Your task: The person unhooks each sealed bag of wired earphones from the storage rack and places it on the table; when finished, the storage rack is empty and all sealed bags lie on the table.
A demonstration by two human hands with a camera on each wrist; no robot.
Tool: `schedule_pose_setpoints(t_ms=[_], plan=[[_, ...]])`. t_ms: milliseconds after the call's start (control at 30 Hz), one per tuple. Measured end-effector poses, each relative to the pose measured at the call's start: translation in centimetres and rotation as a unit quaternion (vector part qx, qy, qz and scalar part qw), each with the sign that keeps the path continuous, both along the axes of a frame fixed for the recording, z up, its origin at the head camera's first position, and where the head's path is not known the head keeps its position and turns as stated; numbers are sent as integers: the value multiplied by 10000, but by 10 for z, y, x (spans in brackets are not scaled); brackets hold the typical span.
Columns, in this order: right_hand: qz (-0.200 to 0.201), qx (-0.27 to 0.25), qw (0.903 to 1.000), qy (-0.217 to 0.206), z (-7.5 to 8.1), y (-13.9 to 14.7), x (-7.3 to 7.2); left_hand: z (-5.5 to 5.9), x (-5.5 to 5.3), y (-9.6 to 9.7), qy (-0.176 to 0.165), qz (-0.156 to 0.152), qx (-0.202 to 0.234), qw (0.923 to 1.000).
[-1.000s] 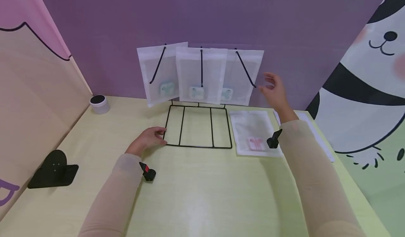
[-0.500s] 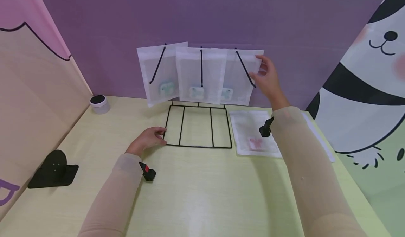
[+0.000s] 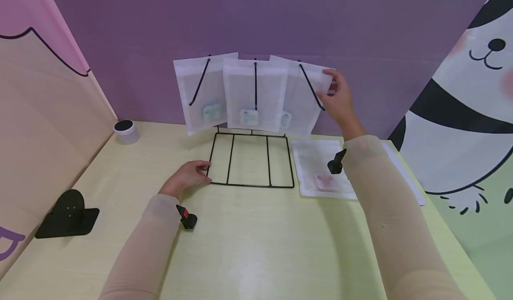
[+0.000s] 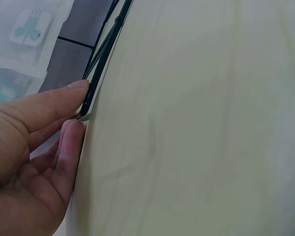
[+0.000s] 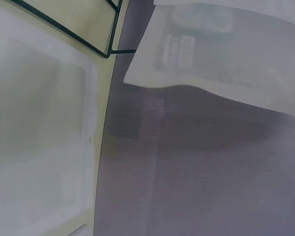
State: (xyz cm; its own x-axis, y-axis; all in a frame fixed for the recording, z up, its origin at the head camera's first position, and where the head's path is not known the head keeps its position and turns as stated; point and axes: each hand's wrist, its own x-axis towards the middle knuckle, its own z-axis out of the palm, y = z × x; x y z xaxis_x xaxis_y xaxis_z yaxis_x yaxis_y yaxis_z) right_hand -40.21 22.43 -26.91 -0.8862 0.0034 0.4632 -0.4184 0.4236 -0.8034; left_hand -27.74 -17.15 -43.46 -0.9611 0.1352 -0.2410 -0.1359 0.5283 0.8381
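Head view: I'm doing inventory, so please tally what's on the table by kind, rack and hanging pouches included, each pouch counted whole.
Hanging white pouches: 3
Flat-lying white pouch: 1
Black wire rack: 1
White dark-topped jar: 1
Black stand: 1
Total: 7, leaving out the partly hidden white item beyond the right sleeve.

Around the rack (image 3: pixel 268 161)
Three bags (image 3: pixel 266 93) are hanging at twelve o'clock (on its hooks (image 3: pixel 255 86)); another bag (image 3: pixel 318 162) is lying at three, a jar (image 3: pixel 127 137) standing near nine.
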Motion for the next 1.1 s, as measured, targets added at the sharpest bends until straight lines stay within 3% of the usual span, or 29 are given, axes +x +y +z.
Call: schedule_pose_setpoints(t_ms=[300, 600, 1100], plan=[[98, 191, 9990, 392, 3, -3, 9, -1, -1, 1, -17, 27, 30, 10000], [61, 733, 9937, 843, 6, 5, 26, -3, 0, 2, -37, 44, -14, 10000], [437, 743, 9926, 857, 11, 16, 64, -3, 0, 3, -28, 8, -44, 10000]])
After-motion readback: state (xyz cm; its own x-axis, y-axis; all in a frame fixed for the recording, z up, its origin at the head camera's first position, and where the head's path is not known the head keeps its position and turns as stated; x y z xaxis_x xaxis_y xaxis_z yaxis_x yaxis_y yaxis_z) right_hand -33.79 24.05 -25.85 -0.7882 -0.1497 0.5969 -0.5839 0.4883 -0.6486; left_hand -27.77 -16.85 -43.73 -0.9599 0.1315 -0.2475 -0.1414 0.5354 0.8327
